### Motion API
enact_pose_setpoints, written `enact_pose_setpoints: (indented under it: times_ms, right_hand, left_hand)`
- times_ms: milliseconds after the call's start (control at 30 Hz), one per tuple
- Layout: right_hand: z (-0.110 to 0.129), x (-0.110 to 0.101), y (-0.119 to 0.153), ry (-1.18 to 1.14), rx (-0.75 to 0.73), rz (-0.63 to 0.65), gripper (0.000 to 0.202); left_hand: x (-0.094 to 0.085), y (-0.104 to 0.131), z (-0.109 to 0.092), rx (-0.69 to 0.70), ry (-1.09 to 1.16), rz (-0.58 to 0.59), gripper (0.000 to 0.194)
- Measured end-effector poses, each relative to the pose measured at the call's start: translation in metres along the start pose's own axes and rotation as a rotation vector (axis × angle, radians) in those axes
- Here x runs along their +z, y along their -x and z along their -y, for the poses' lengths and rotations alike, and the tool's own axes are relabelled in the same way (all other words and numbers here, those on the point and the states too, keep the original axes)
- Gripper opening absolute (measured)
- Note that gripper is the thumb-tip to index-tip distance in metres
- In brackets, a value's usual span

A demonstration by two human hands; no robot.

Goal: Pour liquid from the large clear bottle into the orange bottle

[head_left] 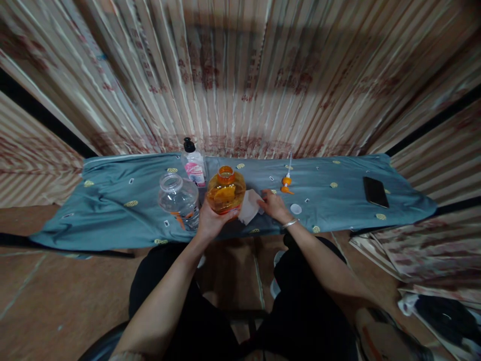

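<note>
My left hand (213, 219) is wrapped round the lower part of an amber see-through bottle (221, 194), which has no cap on its wide neck. Just right of that bottle, my right hand (275, 205) pinches the edge of a white tissue (248, 206). A large clear uncapped bottle (176, 198) stands left of my left hand. Behind it is a clear pump bottle (195, 168) with a black top and a pink-and-white label. Beyond my right hand lies an orange pump head (286, 184) with a thin tube.
A small white round cap (295, 208) lies on the blue-green cloth (338, 173) near my right wrist. Farther right is a black phone (375, 191). A pleated, patterned curtain (233, 75) hangs behind the table, and dark poles slant at both sides.
</note>
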State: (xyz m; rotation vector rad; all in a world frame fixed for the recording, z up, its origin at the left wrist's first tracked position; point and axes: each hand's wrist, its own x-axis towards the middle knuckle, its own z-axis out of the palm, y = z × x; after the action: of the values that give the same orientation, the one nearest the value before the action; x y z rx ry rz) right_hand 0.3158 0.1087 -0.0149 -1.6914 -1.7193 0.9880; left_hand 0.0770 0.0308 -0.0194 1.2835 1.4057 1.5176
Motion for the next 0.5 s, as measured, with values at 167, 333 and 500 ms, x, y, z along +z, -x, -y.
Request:
enact_pose_setpoints:
  times_ms: [167,333,500]
  right_hand:
    - [0.008,-0.008,0.011,0.008,-0.152,0.059,0.042]
    - [0.021,-0.003,0.025,-0.155,-0.434,0.333,0.087]
    - [0.036,0.01,0.039,-0.186,-0.394,0.218,0.097]
  left_hand:
    - [0.008,-0.004,-0.002,-0.022,-0.007,-0.018,0.081]
    - [0.023,-0.013,-0.003,-0.005,0.032,0.0,0.08]
    - [0.036,-0.015,0.001,0.0,0.062,0.042,0.083]
